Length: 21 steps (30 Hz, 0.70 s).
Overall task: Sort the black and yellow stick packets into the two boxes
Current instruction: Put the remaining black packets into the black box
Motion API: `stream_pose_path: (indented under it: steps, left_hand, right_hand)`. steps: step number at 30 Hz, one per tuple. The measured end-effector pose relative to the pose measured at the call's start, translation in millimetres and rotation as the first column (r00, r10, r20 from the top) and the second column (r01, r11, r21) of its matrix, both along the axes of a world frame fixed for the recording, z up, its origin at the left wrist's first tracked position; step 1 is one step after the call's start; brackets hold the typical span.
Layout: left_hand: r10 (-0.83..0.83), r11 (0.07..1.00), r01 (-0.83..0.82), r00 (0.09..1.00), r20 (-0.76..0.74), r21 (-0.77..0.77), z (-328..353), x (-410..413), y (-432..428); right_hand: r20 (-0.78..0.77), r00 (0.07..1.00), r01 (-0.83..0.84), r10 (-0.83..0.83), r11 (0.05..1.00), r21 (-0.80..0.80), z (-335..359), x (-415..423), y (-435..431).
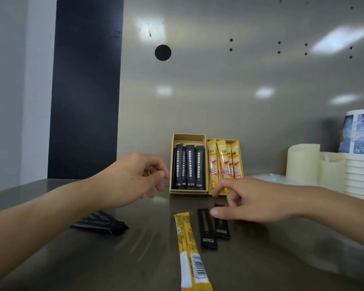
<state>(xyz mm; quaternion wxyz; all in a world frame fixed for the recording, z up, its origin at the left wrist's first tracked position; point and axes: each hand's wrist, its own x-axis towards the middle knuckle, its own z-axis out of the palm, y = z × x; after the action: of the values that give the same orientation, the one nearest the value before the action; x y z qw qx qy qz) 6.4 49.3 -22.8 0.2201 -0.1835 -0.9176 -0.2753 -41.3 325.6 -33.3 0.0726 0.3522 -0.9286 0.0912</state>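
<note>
Two tan boxes lean against the back wall. The left box [189, 137] holds several black stick packets [190, 166]; the right box [238, 142] holds several yellow packets [224, 162]. On the counter lie a long yellow packet [190, 248], two black packets [206, 227] [222, 226] side by side, and more black packets [101, 222] at the left. My left hand [132, 179] hovers left of the black box, fingers loosely curled, holding nothing. My right hand [252, 199] hangs over the two black packets, fingers apart, thumb touching them.
The steel counter [92, 259] runs to a shiny metal back wall. At the right stand cream-coloured containers [303, 162] and a stack of paper cups [359, 156]. A dark panel [86, 87] rises at the left.
</note>
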Motion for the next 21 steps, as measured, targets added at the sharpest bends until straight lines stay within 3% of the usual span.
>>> stream_pose_path:
  steps: [13, 21]
  left_hand:
    - [-0.013, 0.983, 0.018, 0.999, 0.029, -0.183, -10, 2, 10]
    - [-0.05, 0.983, 0.065, 0.994, 0.093, -0.169, 9, 9, 3]
  right_hand:
    - [0.196, 0.973, 0.132, -0.122, 0.99, -0.04, 2, 8, -6]
    - [0.312, 0.944, 0.163, -0.109, 0.975, -0.151, 2, 6, -5]
